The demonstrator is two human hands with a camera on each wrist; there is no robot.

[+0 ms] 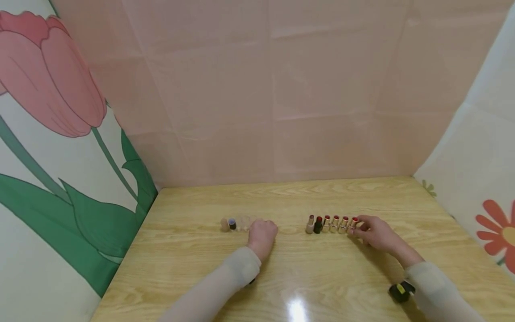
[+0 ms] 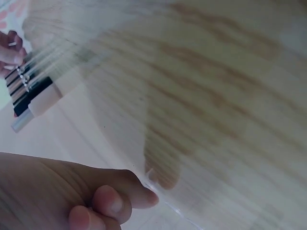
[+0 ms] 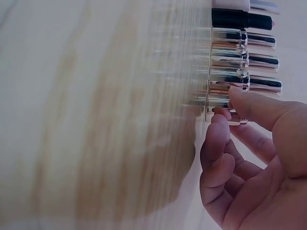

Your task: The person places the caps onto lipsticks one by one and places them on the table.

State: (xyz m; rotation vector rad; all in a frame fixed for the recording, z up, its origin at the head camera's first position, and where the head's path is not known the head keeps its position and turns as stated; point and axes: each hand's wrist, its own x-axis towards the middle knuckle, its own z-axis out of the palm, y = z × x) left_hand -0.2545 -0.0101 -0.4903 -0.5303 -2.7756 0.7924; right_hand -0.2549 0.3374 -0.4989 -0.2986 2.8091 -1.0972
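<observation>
head view first: a pale yellow wood-grain tabletop [image 1: 289,268] stretches away, a white glare spot [image 1: 297,309] shining near the front, up to a creased dusty-pink backdrop [image 1: 273,98]. on the left, a white panel printed with a giant pink tulip [image 1: 52,76] and green leaves; on the right, another with a red-petalled flower [image 1: 495,230]. and there's the right hand [image 1: 376,231], pinching the shiny gold lipstick [image 1: 353,222] at the right end of an upright row! the left hand [image 1: 263,233] is beside small beige, dark and see-through pieces [image 1: 232,224].

left wrist view: brown-streaked grain under shadow, fingers curled in; whether they hold something, i cannot tell.

right wrist view: thumb and fingertips closed narrowly around that gold tube, the glossy surface streaked with the row's reflections.
</observation>
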